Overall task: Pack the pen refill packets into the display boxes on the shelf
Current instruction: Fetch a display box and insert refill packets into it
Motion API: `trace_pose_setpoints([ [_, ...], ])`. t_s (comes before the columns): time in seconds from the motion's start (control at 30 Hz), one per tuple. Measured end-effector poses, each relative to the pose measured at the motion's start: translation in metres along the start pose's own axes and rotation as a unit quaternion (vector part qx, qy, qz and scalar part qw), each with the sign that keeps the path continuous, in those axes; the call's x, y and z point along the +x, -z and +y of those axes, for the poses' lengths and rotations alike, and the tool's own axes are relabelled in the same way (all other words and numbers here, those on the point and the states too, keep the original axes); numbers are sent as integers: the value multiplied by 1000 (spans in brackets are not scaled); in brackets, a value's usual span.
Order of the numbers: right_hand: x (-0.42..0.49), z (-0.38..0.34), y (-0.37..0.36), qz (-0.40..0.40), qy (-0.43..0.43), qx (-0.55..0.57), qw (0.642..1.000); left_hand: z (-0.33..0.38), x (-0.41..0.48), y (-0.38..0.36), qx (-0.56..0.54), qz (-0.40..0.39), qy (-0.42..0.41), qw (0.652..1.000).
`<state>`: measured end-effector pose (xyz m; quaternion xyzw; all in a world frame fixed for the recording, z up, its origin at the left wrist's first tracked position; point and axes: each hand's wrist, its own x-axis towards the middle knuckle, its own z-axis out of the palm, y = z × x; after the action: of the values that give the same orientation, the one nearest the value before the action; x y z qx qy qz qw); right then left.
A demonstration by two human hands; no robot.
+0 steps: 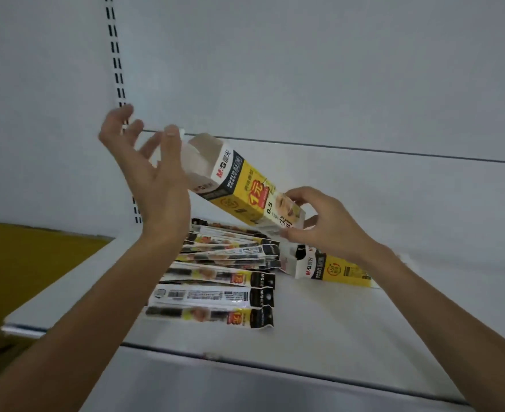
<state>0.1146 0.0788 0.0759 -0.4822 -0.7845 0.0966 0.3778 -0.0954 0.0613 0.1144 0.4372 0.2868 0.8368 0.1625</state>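
A white shelf (pixel 319 322) stands before a white back wall (pixel 304 69) that has a slotted rail (pixel 115 52) on its left side. Beyond the shelf's left edge is a yellow surface (pixel 22 263). The refill packets (pixel 215 281), long and thin with black ends, lie in a loose pile on the shelf. Above them the right hand (pixel 325 224) grasps the lower end of a yellow, white and black box (pixel 245 191), which is tilted in the air. The left hand (pixel 153 173) is released, with fingers spread, at the box's open upper end. A second box (pixel 334 269) lies on the shelf under the right wrist.
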Motion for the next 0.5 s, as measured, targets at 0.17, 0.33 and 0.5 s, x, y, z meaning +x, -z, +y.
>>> trace_pose_setpoints([
  [0.17, 34, -31, -47, -33, 15, 8, 999, 6, 53, 71, 314, -148, -253, 903],
  [0.33, 57, -58, -84, -75, 12, 41, 996, 3, 92, 124, 344, -267, -176, 883],
  [0.5, 73, -85, -113, -103, 1, 110, 989, -6, 108, 149, 291, -318, -153, 889],
])
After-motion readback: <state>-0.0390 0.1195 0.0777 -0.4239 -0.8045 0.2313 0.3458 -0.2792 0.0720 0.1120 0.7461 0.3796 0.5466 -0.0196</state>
